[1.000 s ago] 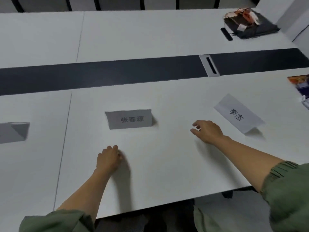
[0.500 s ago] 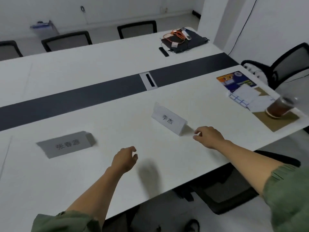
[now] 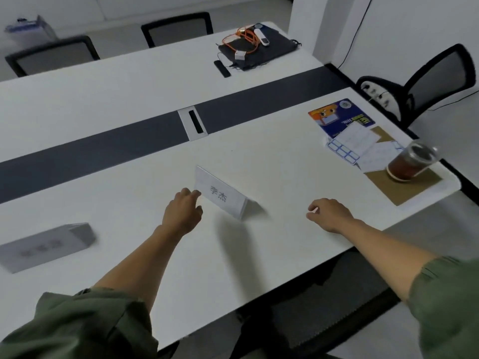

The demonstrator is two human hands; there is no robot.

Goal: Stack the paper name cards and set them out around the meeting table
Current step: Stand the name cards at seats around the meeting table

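Note:
A folded white name card (image 3: 220,196) stands like a tent on the white meeting table (image 3: 272,161), near the middle. My left hand (image 3: 182,209) is at its left end, fingers apart and touching or almost touching the card's edge. My right hand (image 3: 329,213) rests on the table to the right of the card, clear of it, fingers loosely curled with nothing in them. A second name card (image 3: 46,246), blurred, stands at the far left.
At the right end lie a colourful booklet (image 3: 339,117), label sheets (image 3: 355,145) and a cup of dark drink (image 3: 410,161) on a brown mat. A laptop with orange cable (image 3: 256,46) sits at the far side. Chairs (image 3: 435,76) stand around. The table edge runs just in front of me.
The view has swung right. My left hand has travelled right and forward, from near the first card to the left end of the second card. My right hand stays resting right of that card.

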